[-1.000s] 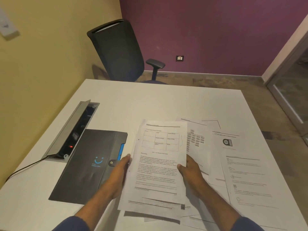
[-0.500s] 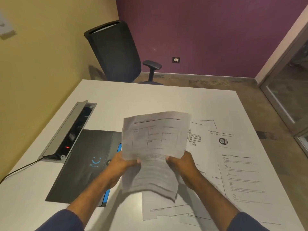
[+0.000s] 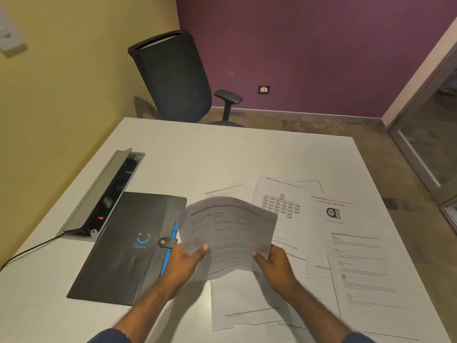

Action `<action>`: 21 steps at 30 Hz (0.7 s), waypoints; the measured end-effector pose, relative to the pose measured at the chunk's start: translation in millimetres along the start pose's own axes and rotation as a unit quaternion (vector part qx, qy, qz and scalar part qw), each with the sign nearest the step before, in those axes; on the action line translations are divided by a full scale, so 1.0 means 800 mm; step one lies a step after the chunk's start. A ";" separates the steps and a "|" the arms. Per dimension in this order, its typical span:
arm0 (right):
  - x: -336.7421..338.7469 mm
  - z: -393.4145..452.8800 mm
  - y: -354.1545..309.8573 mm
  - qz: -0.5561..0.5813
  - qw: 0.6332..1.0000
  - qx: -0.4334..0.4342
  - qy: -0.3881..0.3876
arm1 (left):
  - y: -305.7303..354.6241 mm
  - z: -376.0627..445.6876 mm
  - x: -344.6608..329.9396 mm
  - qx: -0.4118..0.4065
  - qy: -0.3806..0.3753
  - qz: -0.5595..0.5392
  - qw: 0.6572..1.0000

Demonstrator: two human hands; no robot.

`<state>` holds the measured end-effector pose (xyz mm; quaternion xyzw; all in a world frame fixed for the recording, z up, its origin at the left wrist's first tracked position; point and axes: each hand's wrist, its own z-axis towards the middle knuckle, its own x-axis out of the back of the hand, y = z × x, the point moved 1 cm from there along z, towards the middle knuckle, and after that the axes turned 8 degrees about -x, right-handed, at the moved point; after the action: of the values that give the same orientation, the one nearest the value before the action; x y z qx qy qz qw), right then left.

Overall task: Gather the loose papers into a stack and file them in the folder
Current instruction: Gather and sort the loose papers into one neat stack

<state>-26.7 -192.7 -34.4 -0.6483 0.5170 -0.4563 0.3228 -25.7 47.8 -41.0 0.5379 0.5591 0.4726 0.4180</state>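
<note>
Both hands grip the lifted sheaf (image 3: pixel 226 235) above the table (image 3: pixel 222 149), left hand (image 3: pixel 184 262) and right hand (image 3: pixel 275 264) pinching its lower side edges, so squaring it calls for loosening slightly and tapping before gathering the loose sheets (image 3: pixel 358 256) beside the closed folder (image 3: pixel 128 243).

Place: an office meeting room
Evidence: white desk (image 3: pixel 222 154), swivel office chair (image 3: pixel 173 78), desk power-socket box (image 3: pixel 108 194), printed papers (image 3: pixel 358 256)
</note>
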 end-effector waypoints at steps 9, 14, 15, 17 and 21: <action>0.005 0.017 -0.005 0.042 0.999 -0.034 -0.006 | -0.004 0.011 -0.009 0.033 0.013 0.078 0.996; 0.032 0.037 0.006 0.122 0.982 -0.123 0.074 | -0.013 0.021 -0.027 0.078 0.021 0.082 0.993; 0.043 0.042 0.009 0.133 0.977 -0.138 0.095 | -0.015 0.025 -0.031 0.092 0.028 0.084 0.992; 0.065 0.052 0.015 0.132 0.971 -0.155 0.123 | -0.015 0.032 -0.041 0.109 0.014 0.103 0.989; 0.099 0.076 0.024 0.051 0.973 -0.176 0.141 | -0.008 0.049 -0.072 0.069 -0.045 0.196 0.977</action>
<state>26.4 -277.5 -54.4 -0.5973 0.6616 -0.4277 0.1501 15.2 -6.4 -57.4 0.6854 0.4545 0.4810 0.3038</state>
